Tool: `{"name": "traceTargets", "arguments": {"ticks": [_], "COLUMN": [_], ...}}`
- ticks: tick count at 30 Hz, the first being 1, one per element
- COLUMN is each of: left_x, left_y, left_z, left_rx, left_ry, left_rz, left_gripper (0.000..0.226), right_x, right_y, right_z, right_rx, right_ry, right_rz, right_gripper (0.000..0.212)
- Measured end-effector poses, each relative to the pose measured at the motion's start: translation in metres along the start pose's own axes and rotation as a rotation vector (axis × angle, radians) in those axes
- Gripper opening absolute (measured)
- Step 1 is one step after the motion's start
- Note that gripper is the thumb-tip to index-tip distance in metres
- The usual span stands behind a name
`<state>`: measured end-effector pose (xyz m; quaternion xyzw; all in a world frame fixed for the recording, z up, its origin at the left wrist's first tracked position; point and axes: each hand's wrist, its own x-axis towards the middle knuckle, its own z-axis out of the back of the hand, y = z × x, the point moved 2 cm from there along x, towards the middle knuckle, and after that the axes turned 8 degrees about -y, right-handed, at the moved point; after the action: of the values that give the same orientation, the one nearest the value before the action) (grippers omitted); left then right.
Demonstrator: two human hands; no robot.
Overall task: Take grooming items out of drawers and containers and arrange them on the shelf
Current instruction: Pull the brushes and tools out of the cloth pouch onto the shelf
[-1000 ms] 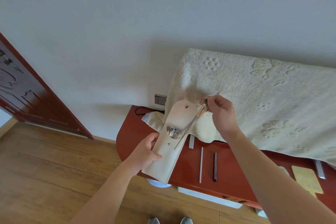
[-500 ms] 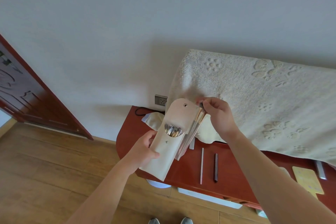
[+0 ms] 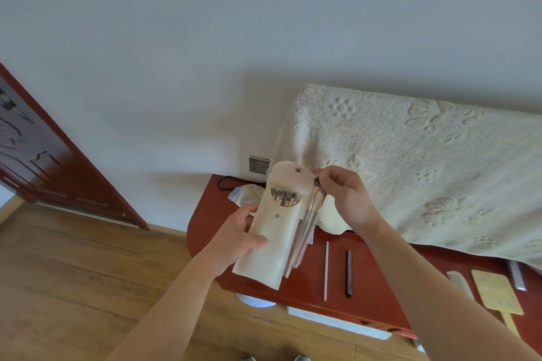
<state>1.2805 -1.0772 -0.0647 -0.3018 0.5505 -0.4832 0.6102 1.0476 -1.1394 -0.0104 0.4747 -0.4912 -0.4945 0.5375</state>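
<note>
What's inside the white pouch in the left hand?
Several brushes stand in the pouch, only their dark tips showing at the open mouth. The pouch wall hides their handles and anything below. The right hand pinches other brushes beside it.

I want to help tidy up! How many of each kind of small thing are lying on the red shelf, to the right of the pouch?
Thin sticks: 2
Comb: 1
Yellow paddle: 1
Silver bar: 1
Total: 5
Anything hidden behind the pouch is not counted.
</note>
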Motion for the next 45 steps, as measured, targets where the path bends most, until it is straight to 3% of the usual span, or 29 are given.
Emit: {"name": "traceTargets", "arguments": {"ticks": [5, 9, 24, 27, 31, 45], "left_x": [0.003, 0.006, 0.012, 0.012, 0.014, 0.014], "left_y": [-0.002, -0.006, -0.009, -0.014, -0.016, -0.019], "left_z": [-0.003, -0.005, -0.016, -0.022, -0.027, -0.039], "left_rx": [-0.117, -0.165, -0.293, -0.340, -0.325, -0.239], "left_ry": [0.009, 0.029, 0.039, 0.057, -0.061, -0.213], "left_rz": [0.018, 0.013, 0.053, 0.051, 0.092, -0.054], "left_gripper": [0.066, 0.066, 0.073, 0.056, 0.029, 0.020], "right_x": [-0.010, -0.017, -0.029, -0.033, -0.034, -0.037], "right_y": [-0.005, -0.013, -0.015, -0.013, -0.010, -0.010], "right_z": [-0.006, -0.010, -0.011, -0.013, -0.012, 0.005], "right_rx": [-0.019, -0.084, -0.318, -0.326, -0.316, -0.194], "right_ry": [0.040, 0.060, 0.070, 0.097, 0.099, 0.018], "right_rz": [0.003, 0.002, 0.094, 0.107, 0.117, 0.003], "right_gripper": [0.019, 0.031, 0.015, 0.018, 0.021, 0.018]}}
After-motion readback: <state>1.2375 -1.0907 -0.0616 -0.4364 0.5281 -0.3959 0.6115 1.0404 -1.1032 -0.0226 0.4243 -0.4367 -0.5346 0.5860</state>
